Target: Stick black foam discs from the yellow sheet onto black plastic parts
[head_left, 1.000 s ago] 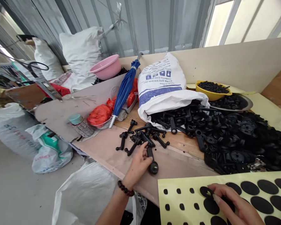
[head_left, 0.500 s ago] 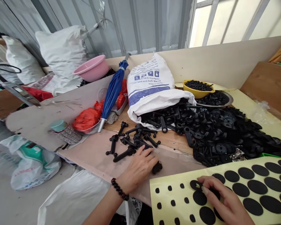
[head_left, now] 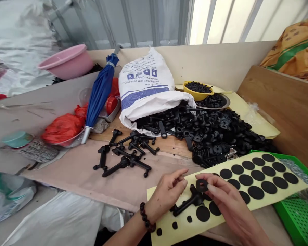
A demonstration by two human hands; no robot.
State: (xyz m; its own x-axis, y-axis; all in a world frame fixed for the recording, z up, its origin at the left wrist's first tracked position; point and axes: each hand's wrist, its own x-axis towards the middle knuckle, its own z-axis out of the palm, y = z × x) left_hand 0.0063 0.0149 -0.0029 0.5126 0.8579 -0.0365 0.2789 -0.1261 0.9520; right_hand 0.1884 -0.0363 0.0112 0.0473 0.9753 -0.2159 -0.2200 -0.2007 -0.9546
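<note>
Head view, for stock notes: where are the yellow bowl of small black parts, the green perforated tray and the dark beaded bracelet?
Yellow plastic bowl [head_left: 196, 96]: head view, on its outer wall.
Green perforated plastic tray [head_left: 297, 218]: head view, on its perforated wall.
Dark beaded bracelet [head_left: 143, 216]: head view, on one bead.

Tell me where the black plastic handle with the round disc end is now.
In the head view, the handle is low in the centre, over the yellow sheet of black discs, between the left hand and the right hand.
</note>
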